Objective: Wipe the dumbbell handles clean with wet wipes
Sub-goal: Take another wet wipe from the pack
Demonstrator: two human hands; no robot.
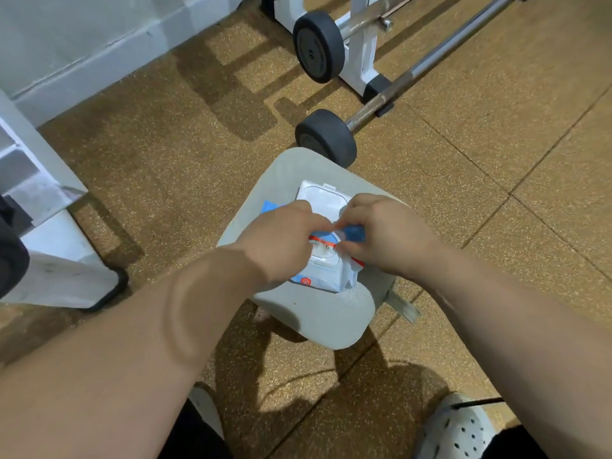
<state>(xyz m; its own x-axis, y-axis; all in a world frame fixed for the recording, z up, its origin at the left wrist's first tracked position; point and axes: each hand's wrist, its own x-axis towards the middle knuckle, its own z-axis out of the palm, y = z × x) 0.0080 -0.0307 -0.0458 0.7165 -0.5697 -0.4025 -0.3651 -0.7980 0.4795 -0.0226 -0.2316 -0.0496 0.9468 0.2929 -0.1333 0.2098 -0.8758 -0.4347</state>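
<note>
Centre frame, on the grey padded bench [318, 316], sits the wet wipe pack [326, 276], white and blue with red print, its white flip lid [323, 197] standing open at the far side. My read on the left hand [281, 240]: knuckles up, fingers curled down onto the top of the pack by the opening, gripping it. The right hand [381, 233] is clenched on a blue piece [353, 233] at the pack's top, pinched between thumb and fingers; can't tell if that's wrapper or a wipe. Both hands' fingertips nearly meet over the opening. Just beyond the bench, a dumbbell [326, 137] lies on the speckled brown floor [165, 160], black end weight near the bench edge, steel handle [430, 61] running up and right. A second black weight [318, 46] sits on a bar in the white rack [359, 58] further back. White machine base [56, 270] at left. A white perforated clog [460, 429] bottom right.
</note>
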